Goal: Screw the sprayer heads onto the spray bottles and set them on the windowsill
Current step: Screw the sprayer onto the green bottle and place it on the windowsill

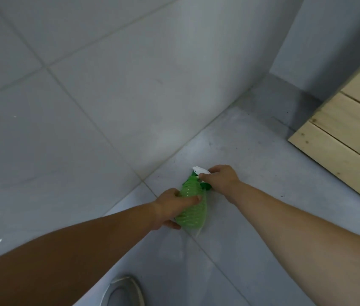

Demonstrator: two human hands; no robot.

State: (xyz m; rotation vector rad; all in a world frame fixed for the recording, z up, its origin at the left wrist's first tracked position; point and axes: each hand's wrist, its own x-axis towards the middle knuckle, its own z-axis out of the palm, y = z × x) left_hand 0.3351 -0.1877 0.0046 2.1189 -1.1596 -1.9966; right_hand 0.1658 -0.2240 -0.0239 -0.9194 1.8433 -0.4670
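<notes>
A translucent green ribbed spray bottle is held out in front of me over the tiled floor, its top pointing away. My left hand wraps around the bottle's body. My right hand grips the white and green sprayer head at the bottle's neck. White nozzle and a green trigger part stick out past the fingers. Whether the head is threaded tight cannot be told.
Grey floor tiles meet a pale tiled wall running diagonally. A light wooden slatted surface juts in at the right. A rounded grey-white object lies at the bottom edge.
</notes>
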